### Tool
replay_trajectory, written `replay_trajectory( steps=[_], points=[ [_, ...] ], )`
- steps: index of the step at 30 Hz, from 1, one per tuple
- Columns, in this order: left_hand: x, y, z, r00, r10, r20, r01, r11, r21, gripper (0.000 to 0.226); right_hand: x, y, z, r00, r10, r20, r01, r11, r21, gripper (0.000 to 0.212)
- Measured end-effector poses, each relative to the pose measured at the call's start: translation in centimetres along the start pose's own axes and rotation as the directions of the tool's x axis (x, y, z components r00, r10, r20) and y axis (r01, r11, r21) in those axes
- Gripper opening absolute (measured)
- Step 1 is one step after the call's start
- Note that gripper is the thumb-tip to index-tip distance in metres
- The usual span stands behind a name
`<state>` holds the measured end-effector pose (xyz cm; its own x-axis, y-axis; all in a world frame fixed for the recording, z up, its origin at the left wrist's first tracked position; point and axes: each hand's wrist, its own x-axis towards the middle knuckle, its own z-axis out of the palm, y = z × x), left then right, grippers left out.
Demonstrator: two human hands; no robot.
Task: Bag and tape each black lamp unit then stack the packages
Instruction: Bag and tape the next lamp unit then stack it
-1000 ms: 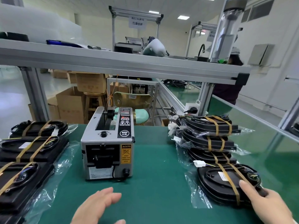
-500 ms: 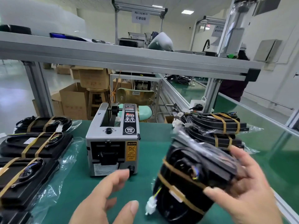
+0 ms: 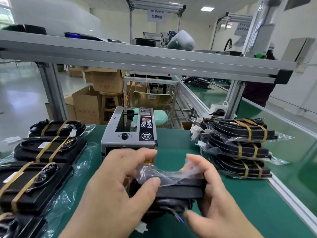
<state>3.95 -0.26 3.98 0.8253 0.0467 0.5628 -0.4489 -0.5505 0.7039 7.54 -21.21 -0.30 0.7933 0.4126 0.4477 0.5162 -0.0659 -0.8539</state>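
A black lamp unit in a clear plastic bag is held on edge above the green table, in front of me. My left hand grips its left side, thumb pressing the bag's loose plastic onto the unit. My right hand grips its right side, fingers curled round the edge and pinching the plastic. Coloured wires stick out under the unit. A stack of bagged, taped lamp units stands at the right. Several more lamp units with tan tape lie in a row on the left.
A grey tape dispenser stands just behind my hands at the table's middle. An aluminium shelf frame spans overhead. The table's metal edge runs along the right. Cardboard boxes and a stool stand beyond the table.
My right hand lifted a bagged unit from beside the right stack and brought it to the middle. My left hand rose from the table and took hold of it too.
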Motion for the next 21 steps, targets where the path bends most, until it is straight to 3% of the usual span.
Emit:
replay_trajectory(
  steps=[4, 7, 8, 9, 10, 12, 13, 16, 18, 21],
  points=[
    [0.8, -0.1, -0.8, 0.993, 0.112, -0.046, -0.108, 0.992, 0.072, 0.031, -0.5, -0.6, 0.5, 0.995, -0.057, -0.083, 0.051, 0.995, -0.082, 0.093],
    [1.3, 0.4, -0.8, 0.999, 0.034, -0.022, -0.034, 0.999, -0.005, 0.034, 1.3, -1.0, 0.8, 0.988, -0.121, -0.093, 0.119, 0.993, -0.025, 0.091],
    [1.5, 0.6, -0.5, 0.999, -0.04, -0.011, 0.04, 0.999, -0.013, 0.045, 2.0, -1.1, 0.9, 0.984, -0.175, -0.029, 0.173, 0.983, -0.064, 0.084],
    [1.7, 0.6, -0.3, 0.993, -0.116, 0.002, 0.116, 0.993, -0.018, 0.055, 1.9, -1.7, 0.9, 0.984, -0.18, 0.012, 0.18, 0.982, -0.061, 0.06],
    [1.9, 0.5, -0.1, 0.98, -0.199, 0.019, 0.2, 0.978, -0.065, 0.061, 1.5, -1.9, 0.8, 0.989, -0.129, 0.066, 0.131, 0.991, -0.024, 0.046],
    [2.4, 0.3, 0.2, 0.928, -0.366, 0.072, 0.373, 0.895, -0.245, 0.058, 1.0, -2.6, 1.2, 0.993, -0.114, -0.03, 0.115, 0.991, 0.067, 0.086],
    [2.5, 0.2, 0.2, 0.894, -0.436, 0.1, 0.443, 0.834, -0.328, 0.054, 0.7, -2.4, 1.5, 0.989, -0.138, -0.046, 0.138, 0.99, 0.003, 0.094],
    [2.1, -0.1, 0.6, 0.825, -0.555, 0.109, 0.537, 0.706, -0.461, 0.046, 0.7, -2.8, 2.1, 0.982, -0.119, -0.144, 0.125, 0.991, 0.037, 0.094],
    [2.5, -0.4, 0.8, 0.845, -0.521, 0.118, 0.517, 0.744, -0.422, 0.045, 0.9, -2.8, 2.2, 0.987, -0.098, -0.126, 0.103, 0.994, 0.034, 0.094],
    [3.0, -0.1, 0.4, 0.863, -0.441, 0.248, 0.505, 0.769, -0.392, 0.033, 0.5, -2.7, 1.9, 0.976, -0.11, -0.186, 0.12, 0.992, 0.038, 0.097]
  ],
)
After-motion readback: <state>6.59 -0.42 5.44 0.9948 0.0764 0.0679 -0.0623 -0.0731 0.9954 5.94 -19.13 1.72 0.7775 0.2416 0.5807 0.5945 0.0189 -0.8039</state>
